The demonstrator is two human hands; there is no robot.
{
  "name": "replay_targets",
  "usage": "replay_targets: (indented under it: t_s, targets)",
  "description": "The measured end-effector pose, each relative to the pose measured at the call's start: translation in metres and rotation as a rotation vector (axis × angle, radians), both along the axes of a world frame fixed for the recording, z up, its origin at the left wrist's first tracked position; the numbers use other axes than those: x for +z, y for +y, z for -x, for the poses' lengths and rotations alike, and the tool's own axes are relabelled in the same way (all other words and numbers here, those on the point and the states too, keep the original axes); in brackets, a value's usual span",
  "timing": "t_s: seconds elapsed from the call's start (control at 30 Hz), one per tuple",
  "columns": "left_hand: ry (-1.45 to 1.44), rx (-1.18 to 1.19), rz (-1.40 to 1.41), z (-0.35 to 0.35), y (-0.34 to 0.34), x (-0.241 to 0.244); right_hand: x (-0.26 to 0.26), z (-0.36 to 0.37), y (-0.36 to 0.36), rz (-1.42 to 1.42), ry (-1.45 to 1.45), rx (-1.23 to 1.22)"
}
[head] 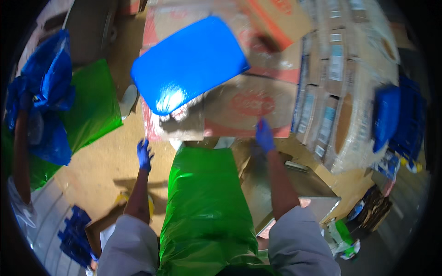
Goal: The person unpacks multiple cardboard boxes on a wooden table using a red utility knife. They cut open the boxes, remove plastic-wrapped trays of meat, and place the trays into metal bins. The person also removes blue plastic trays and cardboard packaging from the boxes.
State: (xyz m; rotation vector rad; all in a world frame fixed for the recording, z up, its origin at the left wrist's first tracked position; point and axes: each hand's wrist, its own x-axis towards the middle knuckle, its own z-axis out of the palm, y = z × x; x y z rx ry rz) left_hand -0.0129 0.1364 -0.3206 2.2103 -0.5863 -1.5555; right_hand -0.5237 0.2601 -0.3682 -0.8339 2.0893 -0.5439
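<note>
My left hand [143, 155], in a blue glove, hangs with its fingers apart and nothing in it, left of my green plastic apron [210, 196]. My right hand [265, 136], also blue-gloved, is at the near edge of a printed cardboard box [228, 107]. Something small and red shows at its fingertips, too blurred to name; whether the hand grips it cannot be told. Beyond both hands, a smooth, shiny blue plastic piece with rounded corners [190, 65], perhaps a lid or tray, covers part of the stacked boxes. Neither hand touches it.
At the left, another person's gloved hand [24, 98] holds crumpled blue plastic [51, 76]. Film-wrapped cartons [335, 79] stand at the right, beside blue crates [402, 117]. A metal-edged container [304, 186] lies beneath my right forearm. An open cardboard box [100, 229] is lower left.
</note>
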Motion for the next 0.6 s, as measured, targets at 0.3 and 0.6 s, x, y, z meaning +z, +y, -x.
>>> replay_targets:
  t_s: [0.3, 0.6]
  targets:
    - [0.095, 0.538, 0.826, 0.137, -0.11, -0.192, -0.114, 0.032, -0.254, 0.49, 0.654, 0.057]
    - [0.026, 0.245, 1.005, 0.118, -0.184, -0.225, -0.166, -0.017, -0.309, 0.869, 0.527, -0.797]
